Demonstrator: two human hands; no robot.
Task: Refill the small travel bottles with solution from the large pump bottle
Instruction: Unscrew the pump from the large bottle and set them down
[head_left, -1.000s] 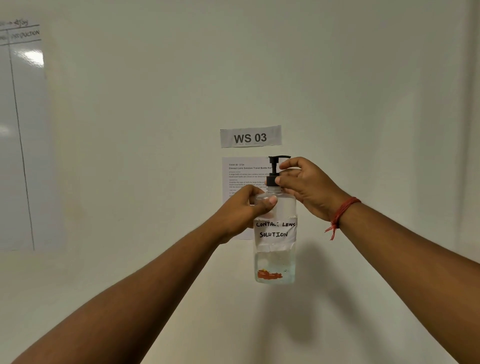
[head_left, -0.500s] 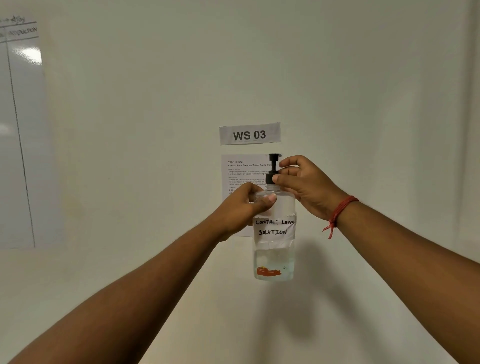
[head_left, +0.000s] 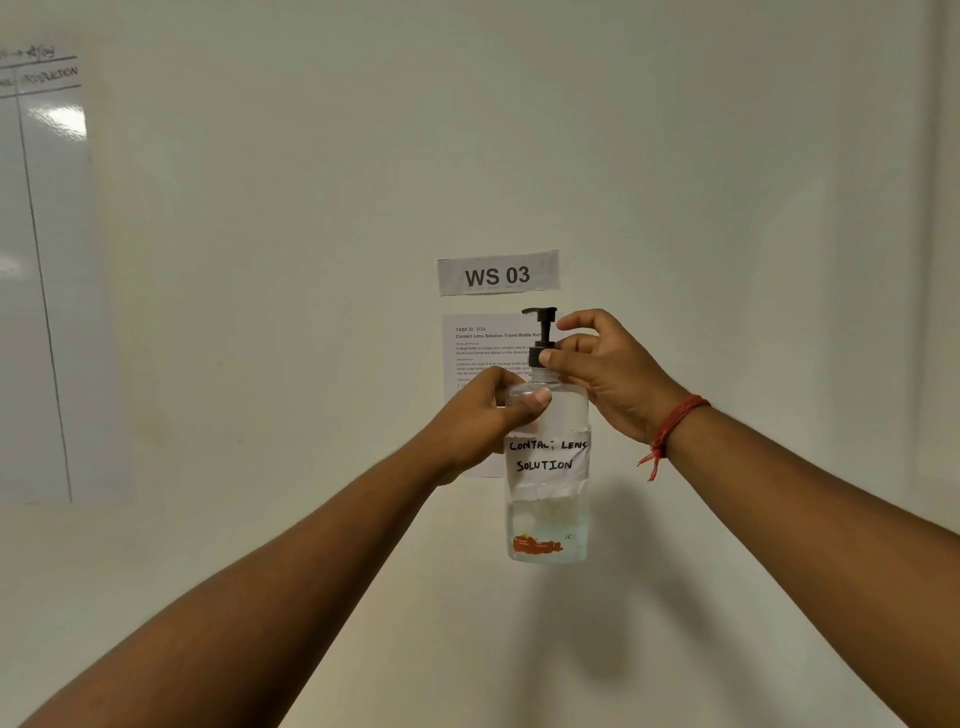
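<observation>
A: Since a moment ago the pump head (head_left: 540, 316) has swung its spout leftward and risen off the neck.

B: So the right hand (head_left: 605, 371) is unscrewing, fingers (head_left: 558, 357) clenched on the black collar?

A: Likely. The left hand (head_left: 483, 415) grasps the shoulder of the large pump bottle (head_left: 548, 467), held upright in the air before the wall, steadying it against the twist.

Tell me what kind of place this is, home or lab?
Most likely a staged data-collection workstation, not a home. A printed "WS 03" sign is taped to a bare wall, a printed task sheet hangs under it, and a ruled whiteboard sits at left. The pump bottle carries a handwritten label.
</observation>
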